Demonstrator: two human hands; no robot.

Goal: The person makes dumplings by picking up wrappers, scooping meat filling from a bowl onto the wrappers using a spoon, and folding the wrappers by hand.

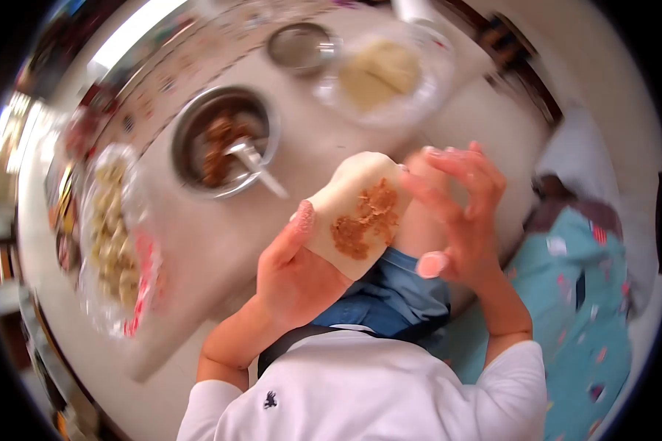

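Note:
A flat dough wrapper (338, 192) rests across the palm and fingers of my left hand (293, 272), whose thumb presses on its near left edge. Brown minced filling (371, 217) is spread over the right part of the wrapper in an uneven patch. My right hand (460, 209) hovers at the wrapper's right edge, its fingers bent but apart and its thumb well separated. Nothing shows between those fingers; whether a fingertip touches the dough is hard to tell. Beyond my left hand stands a metal bowl (179, 163) of brown filling, with a white-handled spoon (254, 163) leaning in it.
On the table's left, a plastic bag (141, 287) holds several pale shaped dough pieces (110, 228). A smaller metal bowl (299, 48) sits at the far side, beside yellowish dough sheets (379, 73) on clear plastic. Teal patterned fabric (566, 316) lies to my right.

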